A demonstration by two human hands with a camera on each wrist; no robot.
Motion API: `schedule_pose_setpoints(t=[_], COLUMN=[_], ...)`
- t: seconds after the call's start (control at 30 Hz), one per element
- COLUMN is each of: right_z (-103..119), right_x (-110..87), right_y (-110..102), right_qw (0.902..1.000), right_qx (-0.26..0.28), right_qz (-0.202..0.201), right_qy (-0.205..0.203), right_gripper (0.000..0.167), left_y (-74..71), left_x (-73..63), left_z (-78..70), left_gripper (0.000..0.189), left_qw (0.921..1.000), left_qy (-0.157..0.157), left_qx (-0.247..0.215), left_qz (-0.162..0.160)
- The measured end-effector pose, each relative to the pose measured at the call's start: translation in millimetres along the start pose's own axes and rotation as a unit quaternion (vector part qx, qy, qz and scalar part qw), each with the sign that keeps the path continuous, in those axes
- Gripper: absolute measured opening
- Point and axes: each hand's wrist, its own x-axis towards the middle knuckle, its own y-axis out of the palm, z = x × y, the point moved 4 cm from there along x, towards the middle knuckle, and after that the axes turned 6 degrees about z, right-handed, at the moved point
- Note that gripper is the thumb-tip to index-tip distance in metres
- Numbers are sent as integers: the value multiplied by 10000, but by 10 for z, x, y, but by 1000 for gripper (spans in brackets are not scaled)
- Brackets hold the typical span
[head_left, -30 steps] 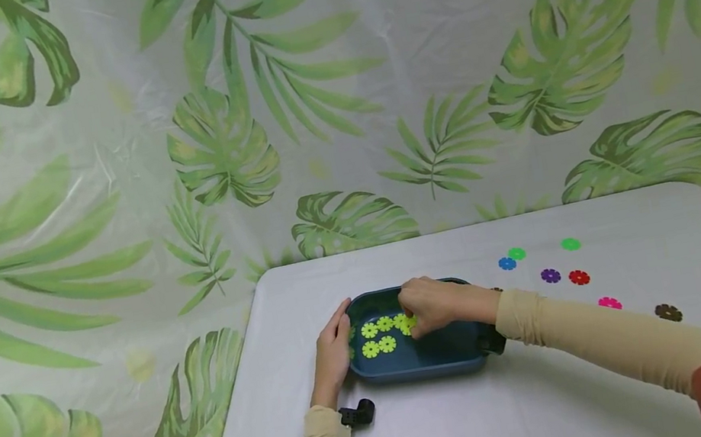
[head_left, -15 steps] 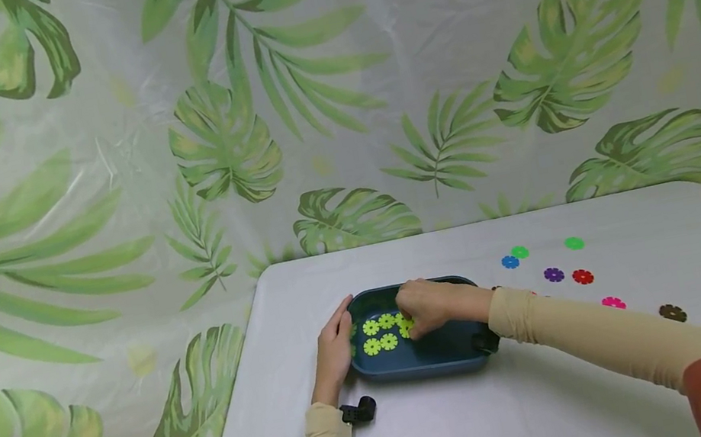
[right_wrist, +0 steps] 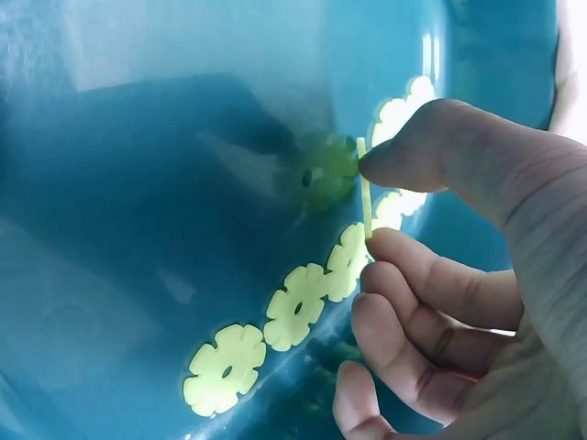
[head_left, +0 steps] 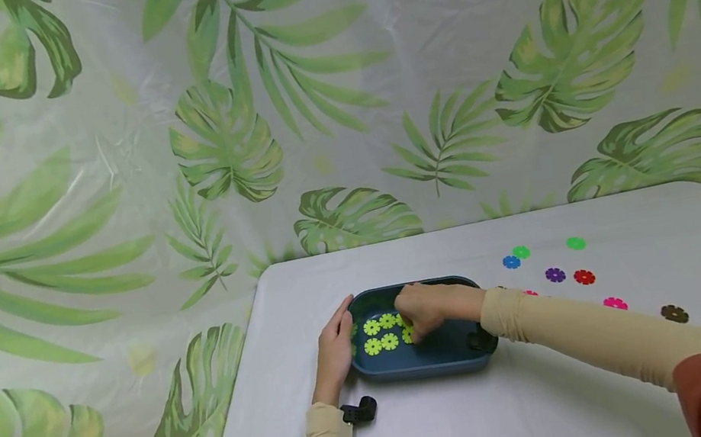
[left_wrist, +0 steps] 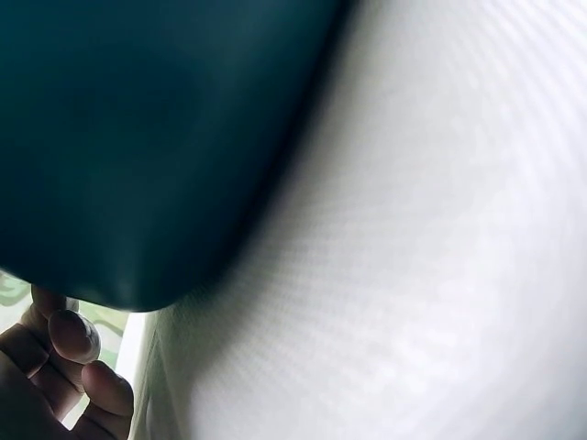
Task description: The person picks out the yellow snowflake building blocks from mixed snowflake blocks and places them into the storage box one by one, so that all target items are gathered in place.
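Observation:
A dark blue tray stands on the white table with several yellow-green flower-shaped discs lying in its left part. My left hand holds the tray's left end; its curled fingers show past the tray's edge in the left wrist view. Inside the tray, my right hand pinches one yellow-green disc between thumb and fingers. That disc stands on edge above the tray floor, close to the lying ones, and the hand partly covers the discs behind it in the head view.
Loose flower discs lie on the table right of the tray: blue, green, purple, red, pink and brown. A leaf-patterned sheet hangs behind the table.
My right hand has moved slightly toward the tray's near side with the pinched disc. The left hand stays on the tray's left end.

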Motion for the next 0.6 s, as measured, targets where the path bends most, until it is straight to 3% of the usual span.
schedule_pose_setpoints(t=[0.2,0.6], right_z=[-14,-15], right_x=[51,93], right_y=[39,105], right_qw=[9995,9985], right_qx=[153,281], right_qz=[96,258], right_qy=[242,395], right_gripper=[26,15], left_y=[2,-3], left_x=[4,-1], left_z=[7,15], left_gripper=[43,43], left_qw=[10000,9999], left_qy=[13,77], left_qx=[24,74], left_qz=[-6,15])
